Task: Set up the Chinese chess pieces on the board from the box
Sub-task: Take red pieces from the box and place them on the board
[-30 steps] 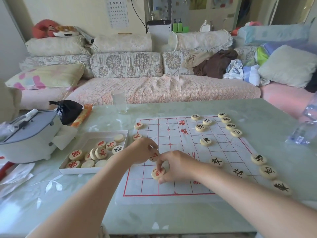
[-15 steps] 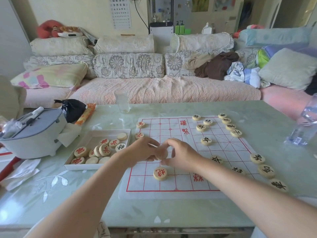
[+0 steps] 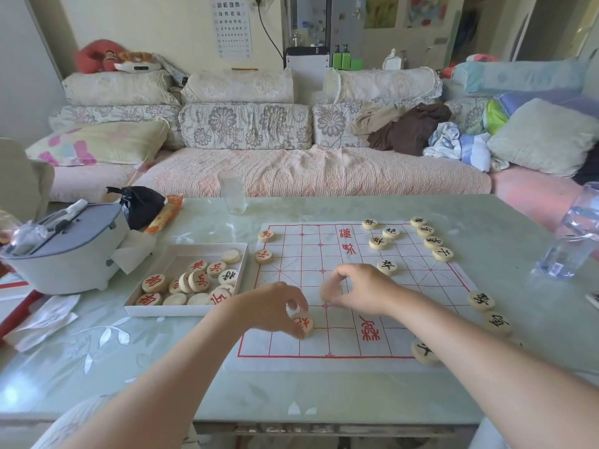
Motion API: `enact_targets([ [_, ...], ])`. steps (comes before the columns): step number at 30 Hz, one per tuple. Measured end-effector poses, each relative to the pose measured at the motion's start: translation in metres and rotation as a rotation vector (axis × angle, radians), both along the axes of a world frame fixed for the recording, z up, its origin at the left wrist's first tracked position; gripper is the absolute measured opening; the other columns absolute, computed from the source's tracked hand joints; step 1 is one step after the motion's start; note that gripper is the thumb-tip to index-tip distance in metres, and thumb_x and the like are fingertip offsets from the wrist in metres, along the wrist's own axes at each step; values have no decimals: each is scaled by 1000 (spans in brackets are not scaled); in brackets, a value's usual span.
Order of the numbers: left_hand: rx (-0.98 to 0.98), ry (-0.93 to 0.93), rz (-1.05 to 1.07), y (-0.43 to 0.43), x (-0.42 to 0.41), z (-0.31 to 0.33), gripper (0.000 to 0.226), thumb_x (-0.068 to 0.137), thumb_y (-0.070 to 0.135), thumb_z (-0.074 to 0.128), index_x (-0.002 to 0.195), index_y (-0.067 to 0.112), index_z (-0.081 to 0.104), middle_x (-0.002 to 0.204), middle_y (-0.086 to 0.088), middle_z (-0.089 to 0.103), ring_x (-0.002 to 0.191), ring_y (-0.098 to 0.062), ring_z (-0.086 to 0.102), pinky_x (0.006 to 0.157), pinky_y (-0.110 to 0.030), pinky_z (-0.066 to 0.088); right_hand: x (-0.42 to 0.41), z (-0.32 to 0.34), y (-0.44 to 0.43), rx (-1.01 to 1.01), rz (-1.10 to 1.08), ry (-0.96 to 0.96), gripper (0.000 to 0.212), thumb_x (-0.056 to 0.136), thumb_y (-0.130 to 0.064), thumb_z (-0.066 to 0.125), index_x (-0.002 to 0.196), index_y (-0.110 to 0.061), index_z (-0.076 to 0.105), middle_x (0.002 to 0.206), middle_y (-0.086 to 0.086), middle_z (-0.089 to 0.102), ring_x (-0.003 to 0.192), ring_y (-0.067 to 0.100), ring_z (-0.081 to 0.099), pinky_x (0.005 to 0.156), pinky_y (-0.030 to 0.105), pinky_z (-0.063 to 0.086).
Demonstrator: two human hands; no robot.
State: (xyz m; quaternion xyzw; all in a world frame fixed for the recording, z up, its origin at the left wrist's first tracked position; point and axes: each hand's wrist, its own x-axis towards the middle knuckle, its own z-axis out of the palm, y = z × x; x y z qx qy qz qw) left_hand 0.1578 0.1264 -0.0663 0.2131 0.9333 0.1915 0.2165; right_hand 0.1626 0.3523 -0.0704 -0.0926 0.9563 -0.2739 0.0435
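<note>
**Setting out Chinese chess pieces on a cloth board**

My left hand (image 3: pixel 275 307) reaches over the near left part of the board (image 3: pixel 327 251). The board is a white sheet with red grid lines, lying on a pale green table (image 3: pixel 324 207). The thumb and fingers of that hand are curled down around a round red-lettered piece (image 3: pixel 306 324), which sits flat on the board near its front edge.

My right hand (image 3: pixel 359 291) hovers just beside the left, above the middle of the board. Its thumb and forefinger are bent into a ring. The fingertips are blurred, so I cannot tell whether they hold anything.

Just left of the board lies the box (image 3: pixel 162 314), a shallow white tray. It holds a heap of loose pieces (image 3: pixel 197 281), mostly with red lettering and some face down. Two more red pieces (image 3: pixel 265 235) sit at the board's left edge. Black-lettered pieces (image 3: pixel 442 254) are spread over its far right part and along its right side.

A drinking glass (image 3: pixel 231 192) stands beyond the board. A clear plastic bottle (image 3: pixel 570 241) is at the far right, and a grey and white kitchen appliance (image 3: pixel 64 251) is at the left.
</note>
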Motion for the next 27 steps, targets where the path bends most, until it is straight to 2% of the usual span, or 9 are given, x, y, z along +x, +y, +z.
enact_targets([
  [3, 29, -3, 13, -2, 1, -5, 38, 77, 39, 75, 112, 36, 60, 106, 15, 58, 82, -7, 57, 62, -20, 46, 2, -5, -7, 52, 39, -18, 23, 80, -50, 74, 97, -37, 67, 112, -21, 62, 102, 3, 58, 75, 19, 42],
  [6, 56, 22, 12, -6, 1, -10, 35, 78, 41, 74, 109, 37, 60, 104, 18, 59, 85, -8, 59, 75, -25, 51, 5, -5, -10, 114, 64, -20, 23, 81, -51, 71, 98, -35, 68, 108, -17, 61, 84, 0, 56, 64, 19, 40],
  [7, 61, 25, 7, -7, 1, -12, 34, 78, 41, 74, 110, 38, 60, 104, 18, 59, 88, -9, 60, 78, -25, 51, 4, -5, -11, 123, 69, -21, 23, 81, -52, 70, 98, -35, 68, 107, -17, 60, 84, 0, 55, 65, 19, 40],
  [11, 124, 72, 29, -12, -2, -14, 33, 82, 44, 69, 113, 39, 59, 104, 19, 56, 92, -7, 59, 74, -19, 48, 1, -5, -15, 163, 86, -1, 24, 82, -56, 68, 96, -36, 67, 111, -16, 55, 102, 9, 55, 88, 31, 47],
  [15, 177, 202, 155, -25, -11, -12, 29, 87, 37, 65, 115, 33, 59, 104, 14, 58, 90, -9, 60, 69, -17, 48, -1, -2, -31, 93, 90, 68, 10, 89, -40, 63, 97, -34, 65, 110, -14, 56, 98, 8, 54, 83, 29, 44],
  [19, 157, 391, 297, -51, -25, -6, 22, 90, 24, 57, 112, 28, 62, 98, 11, 60, 85, -11, 57, 73, -22, 44, -12, -1, -68, 24, 133, 125, 8, 92, -30, 62, 99, -31, 65, 112, -12, 59, 77, -4, 49, 76, 25, 39],
  [21, 135, 460, 375, -69, -33, -5, 23, 90, 20, 54, 109, 29, 64, 98, 9, 59, 85, -13, 56, 73, -25, 43, -21, 1, -89, -5, 140, 123, 10, 93, -28, 61, 102, -30, 65, 114, -12, 60, 87, 2, 53, 82, 28, 44],
  [24, 82, 511, 437, -98, -42, -7, 25, 90, 20, 55, 110, 30, 64, 105, 5, 58, 102, -19, 54, 85, -33, 47, -39, 4, -124, -24, 161, 139, 14, 92, -24, 60, 103, -29, 66, 116, -11, 63, 106, 12, 57, 92, 34, 47],
  [27, -34, 596, 453, -121, -47, -6, 26, 91, 27, 56, 116, 30, 62, 117, 2, 56, 114, -21, 45, 93, -36, 43, -56, 6, -155, -7, 184, 150, 17, 93, -21, 57, 104, -29, 68, 113, -11, 66, 102, 13, 59, 86, 29, 47],
])
